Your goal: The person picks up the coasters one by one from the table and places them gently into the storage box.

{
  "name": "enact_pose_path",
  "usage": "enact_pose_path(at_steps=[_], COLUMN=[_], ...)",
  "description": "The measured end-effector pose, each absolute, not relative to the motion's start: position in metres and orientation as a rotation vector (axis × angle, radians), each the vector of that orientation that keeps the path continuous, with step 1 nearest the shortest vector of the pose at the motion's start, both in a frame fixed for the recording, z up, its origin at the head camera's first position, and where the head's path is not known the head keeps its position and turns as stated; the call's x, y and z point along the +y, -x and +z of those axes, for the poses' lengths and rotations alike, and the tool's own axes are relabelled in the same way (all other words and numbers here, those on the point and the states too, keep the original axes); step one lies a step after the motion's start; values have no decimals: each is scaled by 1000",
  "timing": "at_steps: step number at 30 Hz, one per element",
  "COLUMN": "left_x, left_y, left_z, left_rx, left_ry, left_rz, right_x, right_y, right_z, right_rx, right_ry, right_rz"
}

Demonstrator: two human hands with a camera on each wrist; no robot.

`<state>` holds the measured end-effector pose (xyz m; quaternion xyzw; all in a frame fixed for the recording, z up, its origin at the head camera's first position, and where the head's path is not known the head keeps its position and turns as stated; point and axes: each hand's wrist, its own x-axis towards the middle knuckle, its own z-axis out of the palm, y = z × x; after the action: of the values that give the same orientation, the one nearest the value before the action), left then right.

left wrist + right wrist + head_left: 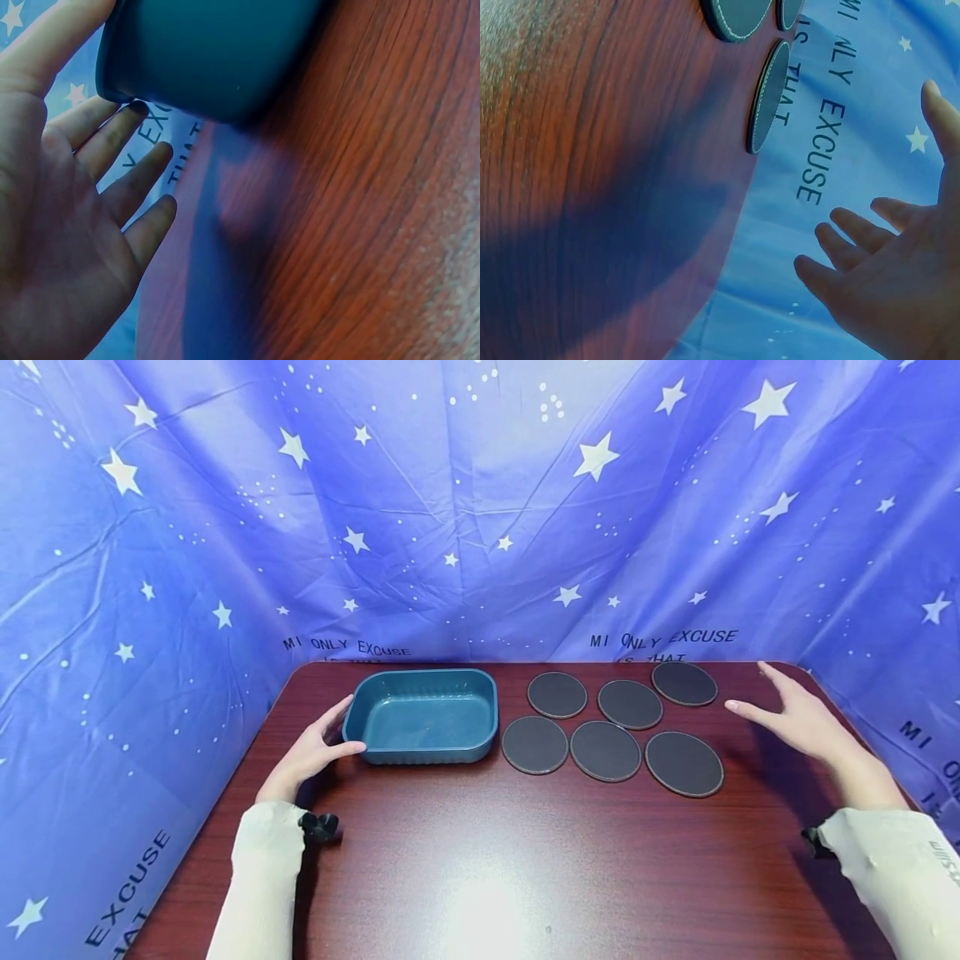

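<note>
A teal rectangular container (427,752) sits at the back left of the table. At its left end is the left hand (311,752), thumb and fingertips at the rim; in the left wrist view that hand (82,195) has its fingers spread beside the container's wall (210,60). The right hand (806,718) is raised at the right, holding nothing, fingers extended; the nearest coaster is a round black one (684,683) at the back. From the right wrist, the hand (900,270) appears apart from the stitched coaster (769,97).
More round black coasters lie right of the container, such as the front-left one (535,745) and the front-right one (684,763), in two rough rows on the dark red table (600,860). A blue star-printed cloth (450,527) hangs behind and at both sides.
</note>
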<state>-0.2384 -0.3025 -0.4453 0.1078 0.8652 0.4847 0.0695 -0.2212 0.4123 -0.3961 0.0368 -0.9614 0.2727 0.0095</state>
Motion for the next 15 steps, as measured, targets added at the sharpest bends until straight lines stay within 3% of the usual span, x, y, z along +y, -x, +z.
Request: enact_pose_path(at_steps=[15], left_x=[-305], left_y=[242], left_z=[-446], left_rx=[2609], left_ry=[-351], left_rz=[1441], right_x=[431], right_y=[236], right_z=[-419], right_rx=[-2846], right_ry=[27], right_rz=[1226])
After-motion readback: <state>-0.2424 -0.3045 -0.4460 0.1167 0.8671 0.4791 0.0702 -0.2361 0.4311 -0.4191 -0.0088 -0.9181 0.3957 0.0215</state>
